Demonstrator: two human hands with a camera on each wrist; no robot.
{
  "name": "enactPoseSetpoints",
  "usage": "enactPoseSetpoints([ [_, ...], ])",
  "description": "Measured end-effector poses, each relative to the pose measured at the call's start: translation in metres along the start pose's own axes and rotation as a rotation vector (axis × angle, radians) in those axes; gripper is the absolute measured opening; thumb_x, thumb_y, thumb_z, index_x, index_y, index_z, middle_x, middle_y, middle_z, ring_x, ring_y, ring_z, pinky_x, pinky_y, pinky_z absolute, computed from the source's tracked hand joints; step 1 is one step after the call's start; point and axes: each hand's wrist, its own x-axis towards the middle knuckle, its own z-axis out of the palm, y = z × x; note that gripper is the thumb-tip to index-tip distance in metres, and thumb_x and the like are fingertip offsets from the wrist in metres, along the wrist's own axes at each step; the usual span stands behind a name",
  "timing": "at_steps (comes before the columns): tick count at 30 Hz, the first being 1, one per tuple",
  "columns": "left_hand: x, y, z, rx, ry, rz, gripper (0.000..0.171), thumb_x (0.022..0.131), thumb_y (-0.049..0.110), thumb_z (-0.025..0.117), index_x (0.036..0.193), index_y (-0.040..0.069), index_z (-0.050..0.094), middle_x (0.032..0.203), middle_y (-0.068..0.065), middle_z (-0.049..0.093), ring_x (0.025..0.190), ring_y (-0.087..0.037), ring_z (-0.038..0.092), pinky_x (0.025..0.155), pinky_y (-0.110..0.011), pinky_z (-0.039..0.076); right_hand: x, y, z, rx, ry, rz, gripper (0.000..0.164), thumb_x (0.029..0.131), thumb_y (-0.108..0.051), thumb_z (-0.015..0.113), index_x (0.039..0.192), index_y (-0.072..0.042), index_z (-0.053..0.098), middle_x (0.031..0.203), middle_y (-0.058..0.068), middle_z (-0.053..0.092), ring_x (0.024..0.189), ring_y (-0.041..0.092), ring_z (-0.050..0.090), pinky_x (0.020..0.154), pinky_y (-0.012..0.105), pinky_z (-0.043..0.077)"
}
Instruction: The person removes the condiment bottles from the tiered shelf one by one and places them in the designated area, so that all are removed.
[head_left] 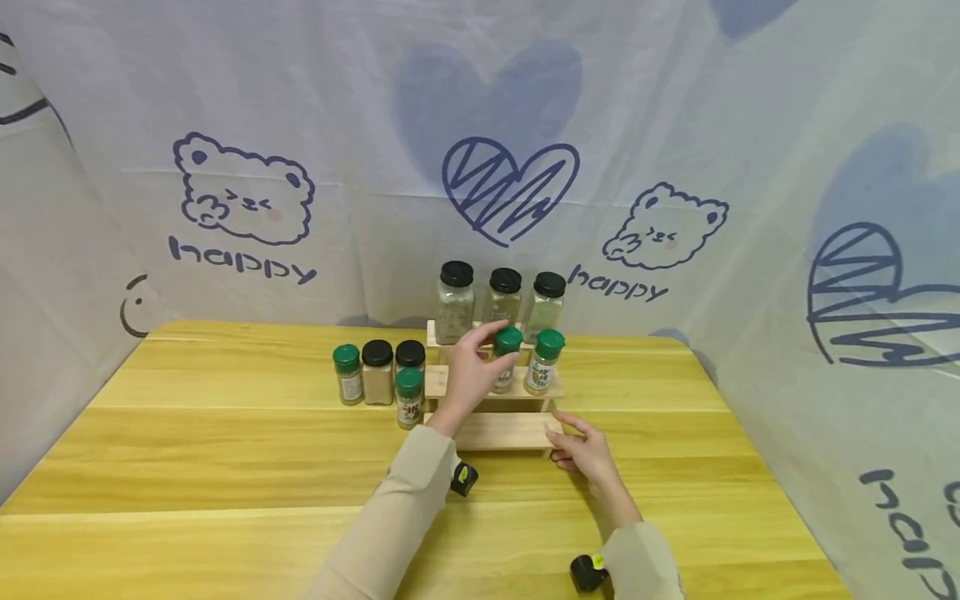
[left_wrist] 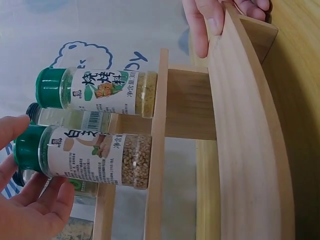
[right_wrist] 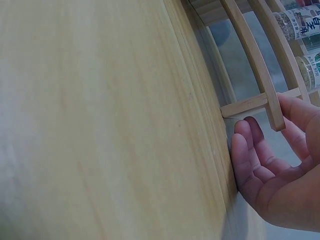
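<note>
My left hand has its thumb and fingers around the green cap of a spice jar with a white label and pale grains inside. That jar stands upright on the middle step of a three-step wooden rack. Just right of it is a second green-capped spice jar, holding yellowish powder. At the right end of the rack's lowest step, my right hand pinches the board's corner between thumb and fingers. Its remaining fingers curl beneath the board in the right wrist view.
Three taller black-capped jars, one a greenish jar, line the top step. Left of the rack, several more jars stand on the wooden table, among them a black-capped jar and a green-capped jar. A printed cloth hangs behind.
</note>
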Motion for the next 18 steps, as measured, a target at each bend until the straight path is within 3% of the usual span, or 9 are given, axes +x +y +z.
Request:
enactPoseSetpoints([
  [18, -0.0032, -0.0016, -0.0017, 0.003, 0.043, -0.014, 0.037, 0.073, 0.004, 0.072, 0.109, 0.002, 0.063, 0.104, -0.012, 0.061, 0.088, -0.023, 0.056, 0.071, -0.033, 0.049, 0.001, 0.0018, 0.0001, -0.005, 0.0, -0.006, 0.045, 0.081, -0.01, 0.065, 0.124, -0.005, 0.052, 0.073, 0.009, 0.065, 0.054, 0.014, 0.059, 0.051, 0.026, 0.051],
])
